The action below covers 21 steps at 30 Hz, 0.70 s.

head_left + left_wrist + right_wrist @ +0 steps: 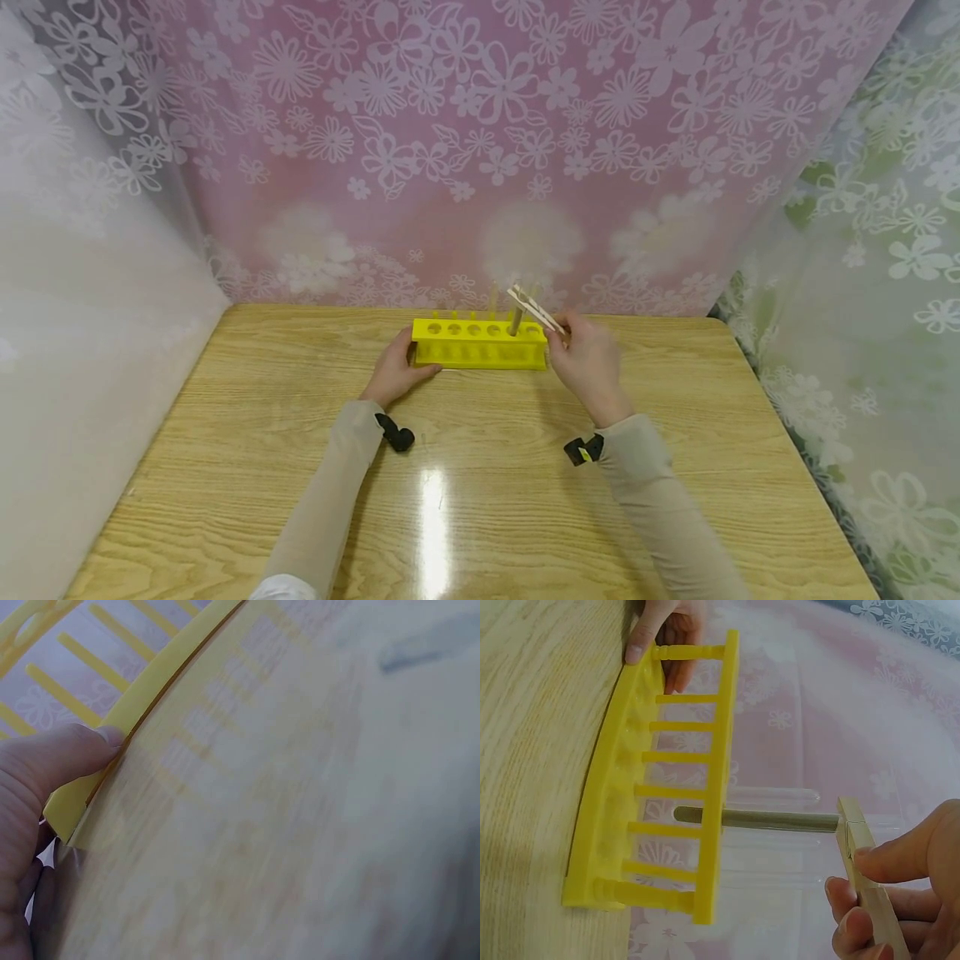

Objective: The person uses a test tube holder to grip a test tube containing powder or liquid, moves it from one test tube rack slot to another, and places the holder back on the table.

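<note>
A yellow test tube rack (480,343) stands on the table. My left hand (393,368) grips its left end, the thumb on the base's front edge (112,739) and the other fingers behind. My right hand (588,358) holds a wooden test tube clamp (870,889), the thumb on one side and fingers on the other. The clamp's jaws are around the upper part of a test tube (780,820) with grey-brown contents. That tube passes through a hole near the rack's right end, its rounded bottom above the base.
Clear tubes (772,796) stand along the rack's back side, beside yellow pegs (453,315). The wooden table (480,517) reaches to a pink flowered curtain (450,167) behind. Pale curtains hang at both sides. Each wrist wears a small black camera (395,433).
</note>
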{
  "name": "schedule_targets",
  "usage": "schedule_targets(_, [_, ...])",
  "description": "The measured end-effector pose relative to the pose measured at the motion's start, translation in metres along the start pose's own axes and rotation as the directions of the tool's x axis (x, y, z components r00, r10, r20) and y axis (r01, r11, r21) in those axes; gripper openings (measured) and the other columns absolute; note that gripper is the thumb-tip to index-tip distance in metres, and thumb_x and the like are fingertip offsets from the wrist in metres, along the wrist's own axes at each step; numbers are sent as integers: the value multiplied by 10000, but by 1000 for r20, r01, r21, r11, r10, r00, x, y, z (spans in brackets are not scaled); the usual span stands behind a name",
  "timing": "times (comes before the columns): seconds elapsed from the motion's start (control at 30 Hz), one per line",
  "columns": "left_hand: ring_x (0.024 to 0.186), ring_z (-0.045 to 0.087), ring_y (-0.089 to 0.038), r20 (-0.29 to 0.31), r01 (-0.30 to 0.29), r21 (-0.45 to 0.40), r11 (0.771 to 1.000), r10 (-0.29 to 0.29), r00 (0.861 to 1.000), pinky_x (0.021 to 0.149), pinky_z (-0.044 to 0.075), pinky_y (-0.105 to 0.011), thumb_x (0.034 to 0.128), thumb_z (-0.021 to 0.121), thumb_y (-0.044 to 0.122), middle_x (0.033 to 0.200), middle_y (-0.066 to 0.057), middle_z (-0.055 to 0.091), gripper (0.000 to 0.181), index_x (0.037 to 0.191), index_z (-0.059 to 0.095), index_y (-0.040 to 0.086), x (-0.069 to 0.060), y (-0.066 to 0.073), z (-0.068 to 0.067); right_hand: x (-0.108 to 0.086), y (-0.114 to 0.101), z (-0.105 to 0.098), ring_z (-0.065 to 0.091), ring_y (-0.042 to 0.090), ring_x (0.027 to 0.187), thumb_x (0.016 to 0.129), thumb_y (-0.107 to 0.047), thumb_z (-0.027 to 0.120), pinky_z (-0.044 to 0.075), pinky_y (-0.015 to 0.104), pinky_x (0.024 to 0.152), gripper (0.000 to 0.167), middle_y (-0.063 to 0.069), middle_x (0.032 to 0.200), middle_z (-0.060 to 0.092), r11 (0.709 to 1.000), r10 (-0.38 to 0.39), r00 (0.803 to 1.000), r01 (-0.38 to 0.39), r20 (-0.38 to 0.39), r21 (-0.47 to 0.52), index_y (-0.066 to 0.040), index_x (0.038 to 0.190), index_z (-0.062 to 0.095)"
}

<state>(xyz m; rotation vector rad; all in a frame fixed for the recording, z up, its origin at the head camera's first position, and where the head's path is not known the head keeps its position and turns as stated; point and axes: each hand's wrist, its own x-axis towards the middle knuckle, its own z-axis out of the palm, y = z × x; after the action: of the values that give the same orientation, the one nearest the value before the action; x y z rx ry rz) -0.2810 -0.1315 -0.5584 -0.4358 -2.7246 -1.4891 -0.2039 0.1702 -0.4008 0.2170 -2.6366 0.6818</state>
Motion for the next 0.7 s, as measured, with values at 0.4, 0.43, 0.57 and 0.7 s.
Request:
schedule_targets(0.4, [1246,515,-307,-5,0,23,1000,0,1000,1069,384,-505,825,824,328,1383,-107,520,767,1457,428,149,-1,1,0,-5,5,14,485,194,485,918,-170,702,378,340,436,180,124,756,680,1000,8,1000,-8,-3,7,-1,977,714])
schedule_targets(0.43, [1243,517,-307,-6,-1,23,1000,1,1000,1067,386,-504,825,825,327,1380,-107,523,765,1455,430,148,-1,1,0,-6,6,15,483,194,482,916,-167,704,377,340,432,179,125,754,680,1000,8,1000,-8,-3,5,1,977,714])
schedule_targets(0.57, [1245,517,-307,-6,-5,23,1000,5,1000,1068,387,-502,823,826,326,1376,-103,526,761,1452,433,152,-1,0,-1,-7,8,17,495,199,495,912,-163,711,390,344,448,176,124,757,683,1000,12,1000,-12,2,-2,0,978,718])
schedule_targets(0.7, [1242,519,-307,-9,-4,25,1000,4,1000,1061,396,-502,820,828,335,1373,-97,527,764,1451,435,157,-1,-1,0,-8,9,20,512,216,524,908,-162,718,411,362,475,163,122,772,687,1000,24,1000,-24,15,-15,-10,968,720])
